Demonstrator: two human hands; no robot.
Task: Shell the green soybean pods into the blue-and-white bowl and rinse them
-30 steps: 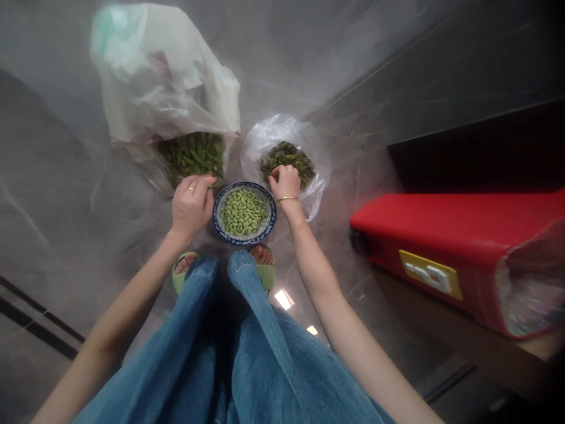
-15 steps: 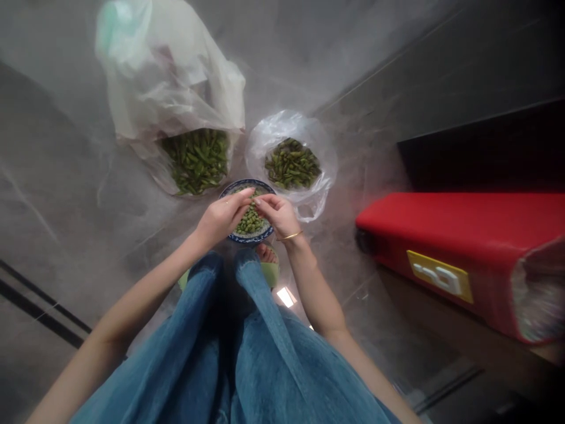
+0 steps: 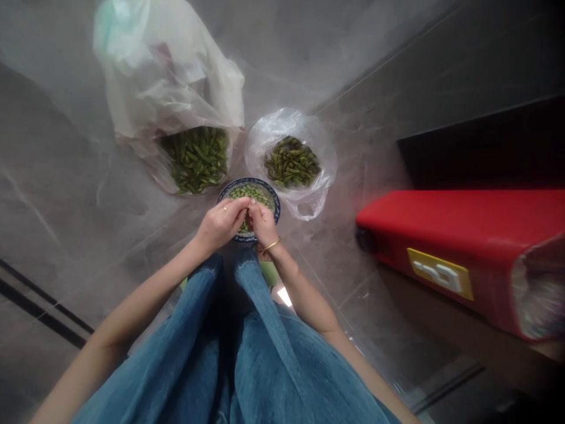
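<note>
Hands drew closer over the bowl, their grasp hidden.

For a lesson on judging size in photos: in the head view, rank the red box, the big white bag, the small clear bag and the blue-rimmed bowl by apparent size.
1. red box, though it lies nearer the camera
2. big white bag
3. small clear bag
4. blue-rimmed bowl, partly hidden by both hands
</note>
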